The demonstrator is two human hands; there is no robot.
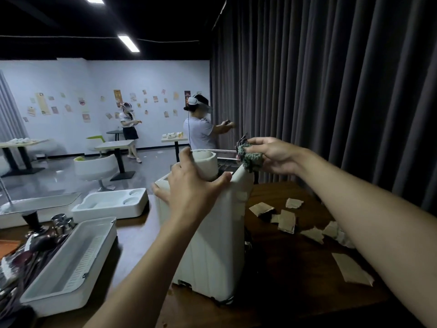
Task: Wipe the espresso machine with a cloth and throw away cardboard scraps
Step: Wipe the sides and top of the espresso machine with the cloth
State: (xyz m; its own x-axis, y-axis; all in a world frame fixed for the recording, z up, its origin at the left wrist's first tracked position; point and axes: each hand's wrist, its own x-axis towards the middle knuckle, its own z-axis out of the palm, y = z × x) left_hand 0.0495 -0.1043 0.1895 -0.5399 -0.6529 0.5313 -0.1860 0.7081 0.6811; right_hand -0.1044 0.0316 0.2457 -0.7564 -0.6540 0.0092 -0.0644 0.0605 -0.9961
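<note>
A white espresso machine [212, 245] stands on the dark wooden table [295, 275], its tall side facing me. My left hand [189, 188] is spread over its top left, wrapped around a rounded white part [207, 162]. At the machine's top right edge, my right hand [272, 155] presses a bunched grey-green cloth [250, 157]. Several torn cardboard scraps [286, 220] lie on the table to the right of the machine, and a larger cardboard piece [352, 269] sits nearer me.
White plastic trays [71, 261] [111, 204] lie on the table's left, with metal cups [61, 221] and tools beside them. A dark curtain [331, 91] hangs close behind the table. Two people wearing headsets stand among café tables [113, 145] and chairs in the room beyond.
</note>
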